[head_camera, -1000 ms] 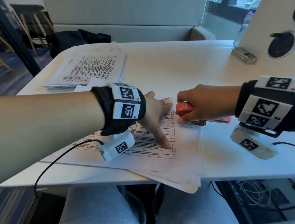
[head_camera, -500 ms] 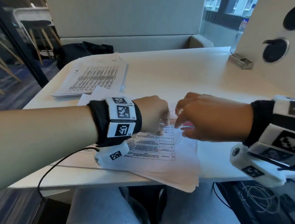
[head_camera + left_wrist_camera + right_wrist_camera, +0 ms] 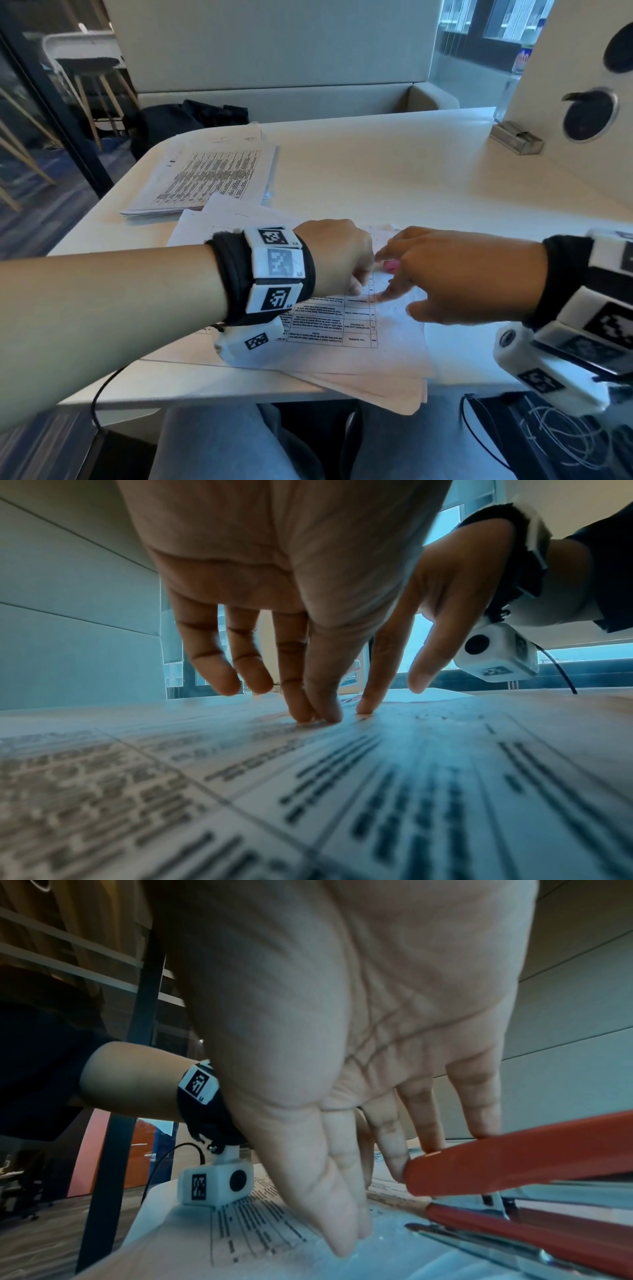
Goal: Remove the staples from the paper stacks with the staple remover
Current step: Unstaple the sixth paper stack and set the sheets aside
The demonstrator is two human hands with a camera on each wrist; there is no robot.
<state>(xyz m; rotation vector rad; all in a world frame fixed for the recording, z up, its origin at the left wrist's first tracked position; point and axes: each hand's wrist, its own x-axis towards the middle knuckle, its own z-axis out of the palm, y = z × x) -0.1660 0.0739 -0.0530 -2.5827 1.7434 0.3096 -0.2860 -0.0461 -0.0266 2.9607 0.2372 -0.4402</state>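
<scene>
— Upper left of the head view: what lies there?
— One paper stack (image 3: 209, 178), printed side up, on the white table (image 3: 376, 164). Behind it, at the table's far edge, sits a dark bag (image 3: 185, 120).

— And left of centre?
— The left hand (image 3: 337, 255) comes in from the left over the near stack (image 3: 342, 329), which overhangs the table's front edge at lower centre. In the left wrist view its thumb and forefinger tips (image 3: 329, 712) are pressed together on the sheet, the other fingers loosely bent above it. Whether a staple sits between those tips, I cannot tell.

— Centre right?
— The right hand (image 3: 455, 277) reaches in from the right, fingers spread and straight. Its thumb and forefinger tips (image 3: 342, 1242) touch the paper just beside the left hand's. It grips nothing.

— Where is the remover?
— The red remover (image 3: 507, 1164) lies on the table under the right hand's fingers, at the stack's far right corner. In the head view only a pink sliver of it shows between the two hands. Two fingers touch its top in the right wrist view.

— Far right?
— A small metal holder (image 3: 517, 138) at upper right, against a white panel (image 3: 582, 85).
</scene>
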